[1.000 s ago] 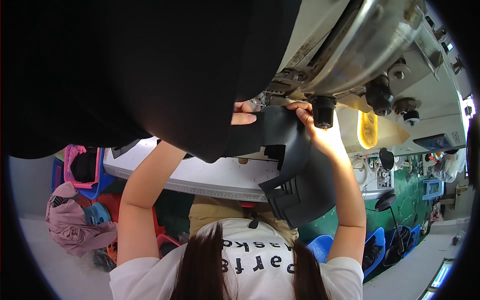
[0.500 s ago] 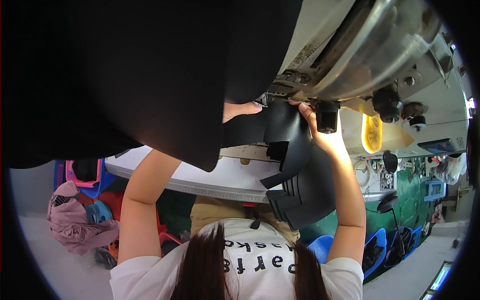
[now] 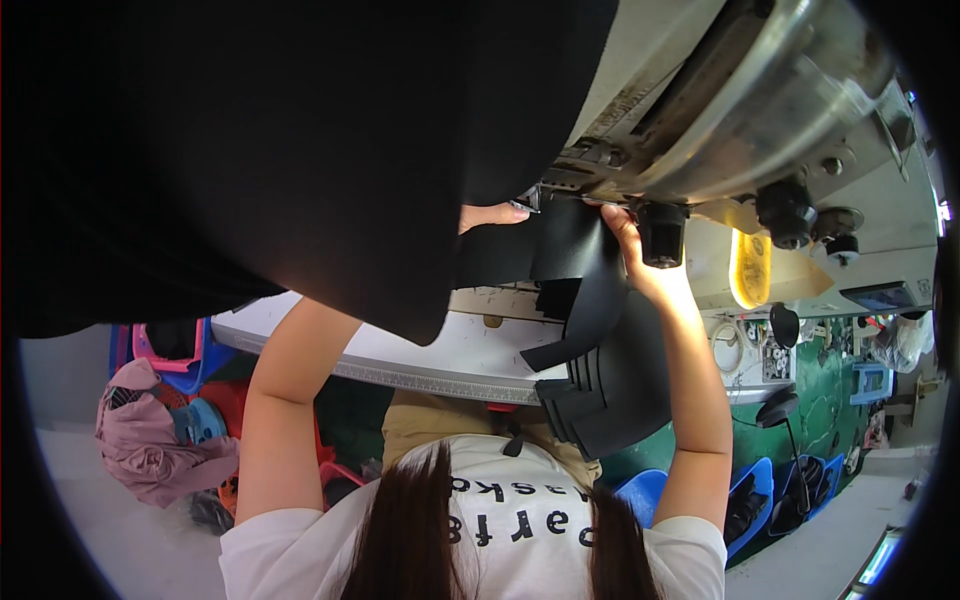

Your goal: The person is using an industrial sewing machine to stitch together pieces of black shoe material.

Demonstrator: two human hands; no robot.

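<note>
A sewing machine stands at the upper right, its presser foot down near a black leather-like piece. My left hand is mostly hidden behind a large black shape. Its thumb stretches along the piece, right beside the presser foot. My right hand is closed on the right side of the same piece, thumb up by the needle area, partly covered by a dark machine knob. Several overlapping black pieces hang below, over the table's front edge.
The white table carries a ruler strip along its front edge. A yellow oval tray lies right of the machine. Blue bins with dark pieces stand on the green floor at lower right. Pink cloth hangs over items at left.
The whole view has shifted slightly, with the machine a little further right. My right fingertips sit slightly lower on the piece. Both hands otherwise stay beside the presser foot.
</note>
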